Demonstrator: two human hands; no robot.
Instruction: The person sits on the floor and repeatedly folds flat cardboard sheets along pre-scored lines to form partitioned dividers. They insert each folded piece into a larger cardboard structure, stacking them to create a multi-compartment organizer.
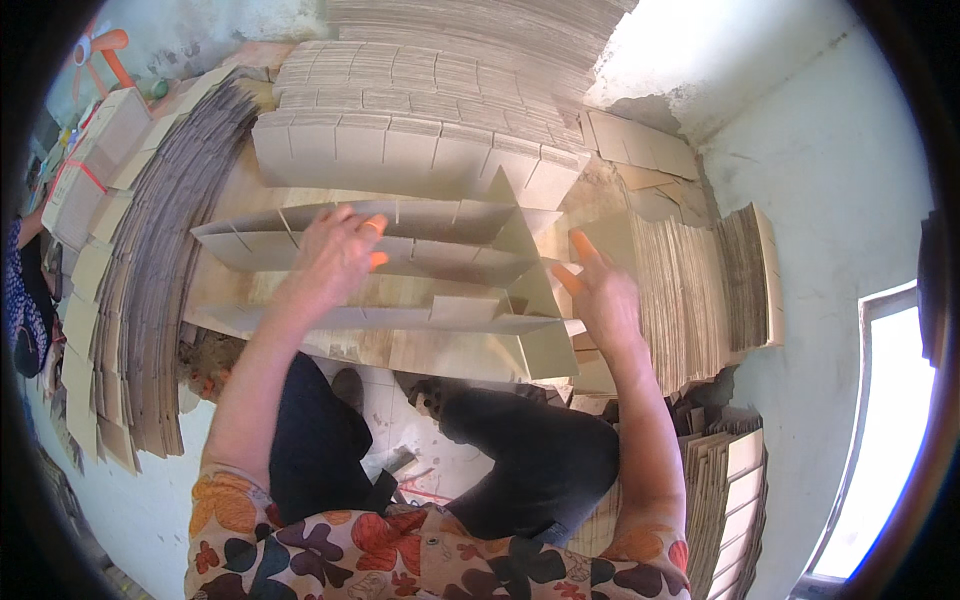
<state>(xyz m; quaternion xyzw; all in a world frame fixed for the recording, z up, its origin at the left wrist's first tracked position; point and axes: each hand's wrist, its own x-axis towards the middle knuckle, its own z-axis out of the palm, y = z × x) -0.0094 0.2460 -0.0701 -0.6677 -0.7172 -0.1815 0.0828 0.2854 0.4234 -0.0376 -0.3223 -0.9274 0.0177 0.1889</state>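
Observation:
Several long slotted cardboard strips (455,259) stand on edge in front of me, running left to right. A shorter cardboard crosspiece (528,255) crosses them near their right ends. My left hand (340,248) is over the two farther long strips, its fingers bent but apart. Orange covers sit on some fingertips of both hands. My right hand (606,298) is just beyond the crosspiece, beside the strips' right ends, with two covered fingers spread. Whether either hand touches the cardboard is hard to tell.
Stacked cardboard strips (430,150) stand behind the work surface (425,350). More stacks rise at the left (165,250) and right (680,290), with another cardboard stack (735,500) at lower right. An orange fan (115,55) is far left. Part of another person (28,290) shows at the left edge.

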